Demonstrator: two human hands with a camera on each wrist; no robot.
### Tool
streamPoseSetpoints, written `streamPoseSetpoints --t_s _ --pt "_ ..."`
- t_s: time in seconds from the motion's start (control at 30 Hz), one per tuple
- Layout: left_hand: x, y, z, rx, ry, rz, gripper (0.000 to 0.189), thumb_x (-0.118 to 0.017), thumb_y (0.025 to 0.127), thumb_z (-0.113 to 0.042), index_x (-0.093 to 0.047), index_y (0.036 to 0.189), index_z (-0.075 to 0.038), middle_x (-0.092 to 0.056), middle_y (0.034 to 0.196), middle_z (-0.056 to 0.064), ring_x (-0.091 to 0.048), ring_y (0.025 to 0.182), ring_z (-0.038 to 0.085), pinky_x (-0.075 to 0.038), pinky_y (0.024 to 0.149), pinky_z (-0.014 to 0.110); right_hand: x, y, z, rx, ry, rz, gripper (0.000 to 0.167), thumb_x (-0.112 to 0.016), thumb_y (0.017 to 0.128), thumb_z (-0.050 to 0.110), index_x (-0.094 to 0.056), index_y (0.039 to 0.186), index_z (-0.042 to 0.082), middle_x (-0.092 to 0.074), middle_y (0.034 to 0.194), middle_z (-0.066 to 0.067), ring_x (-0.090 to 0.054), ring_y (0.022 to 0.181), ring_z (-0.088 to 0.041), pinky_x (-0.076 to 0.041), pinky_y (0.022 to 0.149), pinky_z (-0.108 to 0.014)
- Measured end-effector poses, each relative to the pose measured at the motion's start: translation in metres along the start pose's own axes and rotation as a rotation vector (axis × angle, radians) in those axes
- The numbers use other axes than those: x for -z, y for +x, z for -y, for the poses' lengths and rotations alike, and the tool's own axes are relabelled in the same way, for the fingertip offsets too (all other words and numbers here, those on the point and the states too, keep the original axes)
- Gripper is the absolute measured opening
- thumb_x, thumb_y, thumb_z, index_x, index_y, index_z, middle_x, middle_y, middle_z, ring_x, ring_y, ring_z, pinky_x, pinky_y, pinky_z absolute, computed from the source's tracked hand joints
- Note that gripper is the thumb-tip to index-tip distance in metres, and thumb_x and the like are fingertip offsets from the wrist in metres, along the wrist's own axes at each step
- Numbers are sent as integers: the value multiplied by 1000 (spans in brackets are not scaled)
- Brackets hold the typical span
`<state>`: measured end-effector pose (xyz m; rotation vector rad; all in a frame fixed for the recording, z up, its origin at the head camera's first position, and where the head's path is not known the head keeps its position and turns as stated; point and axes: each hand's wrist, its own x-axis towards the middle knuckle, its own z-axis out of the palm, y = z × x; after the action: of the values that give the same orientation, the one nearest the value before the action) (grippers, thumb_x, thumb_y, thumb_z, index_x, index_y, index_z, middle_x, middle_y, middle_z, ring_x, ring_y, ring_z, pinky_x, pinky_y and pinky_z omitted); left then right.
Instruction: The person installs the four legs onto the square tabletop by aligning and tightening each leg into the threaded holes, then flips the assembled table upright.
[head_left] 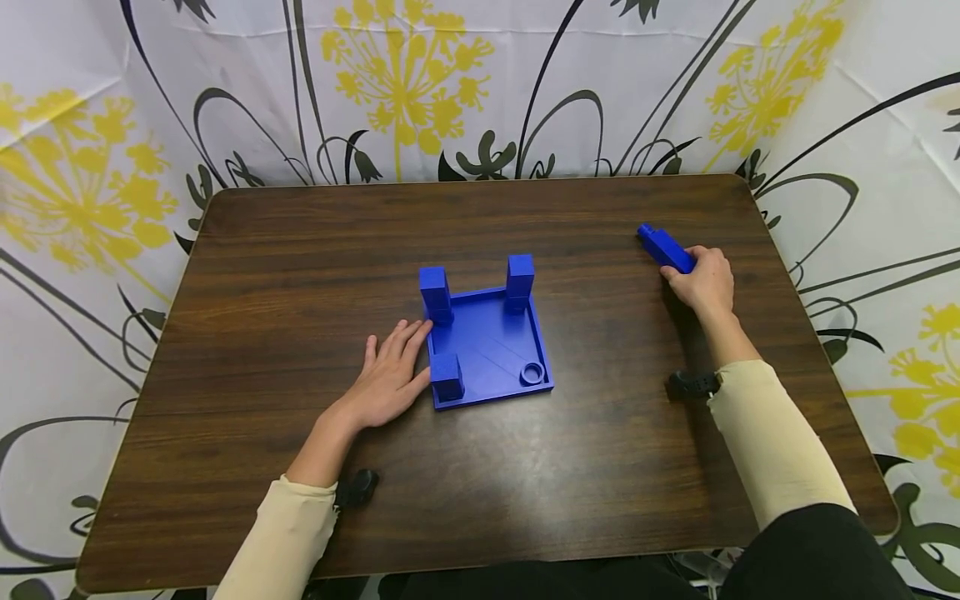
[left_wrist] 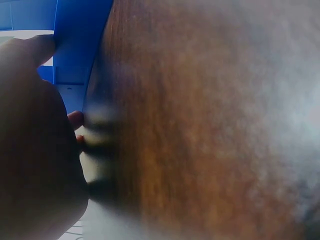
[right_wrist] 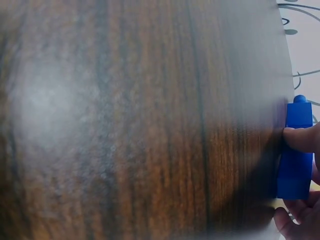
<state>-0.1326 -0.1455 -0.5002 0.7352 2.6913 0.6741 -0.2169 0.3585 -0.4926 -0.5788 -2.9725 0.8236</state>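
Observation:
A square blue tray-like base (head_left: 491, 342) with a low rim lies mid-table. Three blue square posts stand at its corners: back left (head_left: 435, 293), back right (head_left: 519, 282) and front left (head_left: 447, 377). At the front right corner is a round socket ring (head_left: 532, 373). My left hand (head_left: 390, 375) rests with spread fingers against the base's left side, its thumb by the front left post. Off to the right, my right hand (head_left: 705, 279) grips a loose blue post (head_left: 666, 249) with a narrower rounded end, pointing away to the back left; thumb and fingers pinch it in the right wrist view (right_wrist: 296, 165).
The brown wooden table (head_left: 315, 242) has rounded corners. Behind it and at both sides hangs a white curtain (head_left: 255, 58) with yellow and grey flowers. Dark wrist cameras sit under the left wrist (head_left: 357, 488) and right wrist (head_left: 692, 385).

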Motion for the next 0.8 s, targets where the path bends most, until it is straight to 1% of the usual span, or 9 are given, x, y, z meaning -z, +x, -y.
streamPoseSetpoints --t_s 0.2,0.27,0.47,0.5,0.63,0.8 --pt "-9 2 7 -5 -10 7 68 -31 104 -53 -2 159 -26 -10 162 8 3 149 28 8 109 65 1 -1 -4 -24 35 -3 55 -66 91 31 -53 132 -3 -50 129 -30 -45 117 -46 -34 100 -59" --pt "-11 3 10 -4 -12 10 68 -32 103 -53 -1 159 -27 -9 162 8 4 149 28 9 109 65 1 -1 -5 -30 54 0 55 -66 91 31 -54 133 -2 -51 130 -30 -46 117 -46 -35 100 -59" --pt "0 1 -1 12 8 23 68 -36 104 -47 -5 159 -21 -11 162 11 1 149 31 6 109 66 3 -2 -2 -39 103 -9 54 -66 91 32 -54 134 1 -52 133 -29 -46 120 -45 -36 100 -58" --pt "2 1 -3 11 7 22 68 -37 104 -46 -6 159 -19 -12 162 12 0 149 32 6 109 66 3 -3 -3 -34 106 -18 54 -67 91 33 -55 133 1 -52 132 -28 -47 120 -45 -36 100 -58" --pt "1 1 -1 3 -7 8 69 -37 104 -48 -7 159 -19 -13 161 13 -1 149 33 6 108 67 1 -4 -5 -3 131 -58 55 -68 90 38 -58 129 1 -55 129 -27 -49 118 -43 -37 99 -56" --pt "-7 3 8 3 5 -4 69 -32 103 -54 -3 159 -25 -12 162 10 0 149 30 6 109 66 0 -6 -3 47 202 -121 54 -72 85 40 -63 121 2 -60 124 -25 -52 113 -40 -39 97 -54"
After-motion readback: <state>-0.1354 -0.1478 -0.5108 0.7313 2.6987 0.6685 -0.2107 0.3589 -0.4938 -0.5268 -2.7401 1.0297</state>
